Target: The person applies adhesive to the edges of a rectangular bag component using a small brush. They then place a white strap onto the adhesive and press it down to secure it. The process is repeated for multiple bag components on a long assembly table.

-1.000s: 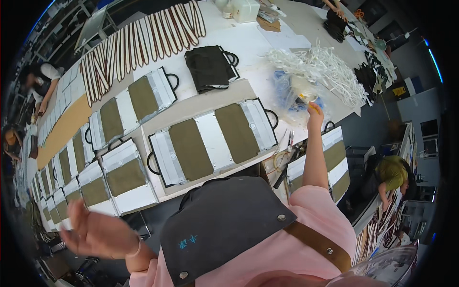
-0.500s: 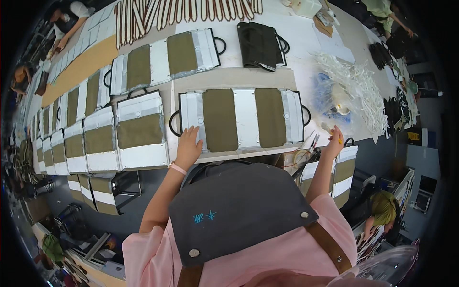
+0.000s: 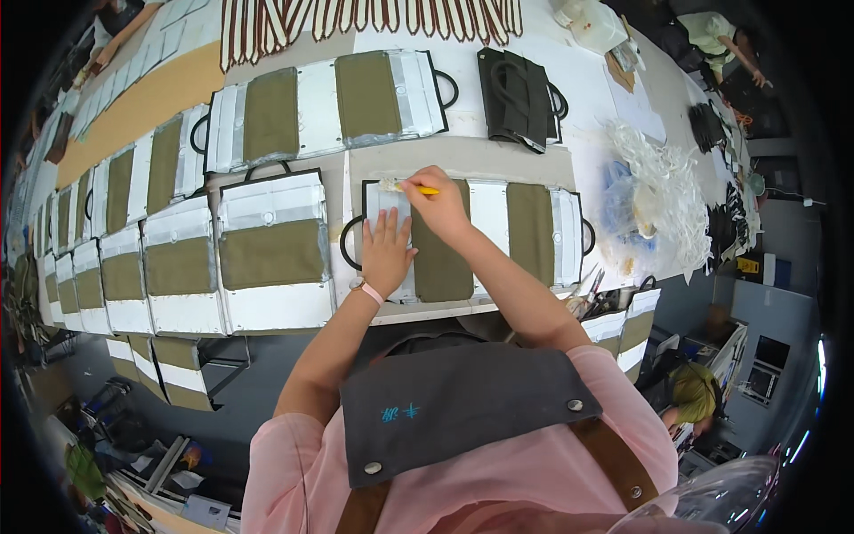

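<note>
An opened-out bag panel (image 3: 529,236) with olive and white bands and a dark edge lies flat before me. A black loop handle sticks out at each end. My left hand (image 3: 388,254) rests on the panel's left end with its fingers spread. In my right hand (image 3: 439,206) is a small yellow-handled brush (image 3: 429,190). Its pale bristle end is at the panel's upper left corner, just above my left fingers. I cannot tell whether the bristles touch the surface. My right forearm crosses over part of the panel.
Similar panels (image 3: 273,254) lie overlapped in a row at left, with another opened-out panel (image 3: 367,98) behind. A folded black bag (image 3: 513,98) lies at the back. White shredded strips (image 3: 672,191) and blue plastic (image 3: 618,200) are at right. Long brown-edged straps (image 3: 374,18) line the far side.
My right hand has brought the brush from beside the panel's right end across to its upper left corner. My left hand has moved further onto the panel. The view has shifted slightly.
</note>
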A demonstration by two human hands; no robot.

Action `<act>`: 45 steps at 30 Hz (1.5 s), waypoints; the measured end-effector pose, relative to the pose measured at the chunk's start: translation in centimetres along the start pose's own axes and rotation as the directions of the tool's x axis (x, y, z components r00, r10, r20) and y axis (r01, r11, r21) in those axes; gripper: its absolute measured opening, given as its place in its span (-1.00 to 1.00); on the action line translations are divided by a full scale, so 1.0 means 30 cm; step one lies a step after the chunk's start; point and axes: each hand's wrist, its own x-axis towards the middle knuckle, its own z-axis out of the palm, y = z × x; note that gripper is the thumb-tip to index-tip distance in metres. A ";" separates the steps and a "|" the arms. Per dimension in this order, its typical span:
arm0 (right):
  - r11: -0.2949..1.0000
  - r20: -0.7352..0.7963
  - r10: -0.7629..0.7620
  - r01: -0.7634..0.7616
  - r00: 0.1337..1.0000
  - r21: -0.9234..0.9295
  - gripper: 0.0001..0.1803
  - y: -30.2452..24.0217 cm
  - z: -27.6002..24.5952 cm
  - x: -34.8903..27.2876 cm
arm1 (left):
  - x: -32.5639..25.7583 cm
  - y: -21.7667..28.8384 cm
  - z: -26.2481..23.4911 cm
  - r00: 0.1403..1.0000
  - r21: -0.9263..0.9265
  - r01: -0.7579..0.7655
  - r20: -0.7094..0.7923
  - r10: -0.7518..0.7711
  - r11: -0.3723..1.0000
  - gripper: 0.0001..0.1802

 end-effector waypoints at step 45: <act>0.970 0.285 -0.102 0.159 0.953 -0.182 -0.76 0.169 -0.230 -0.067 | 0.020 -0.005 0.016 0.996 0.101 0.009 0.090 -0.018 0.995 -0.29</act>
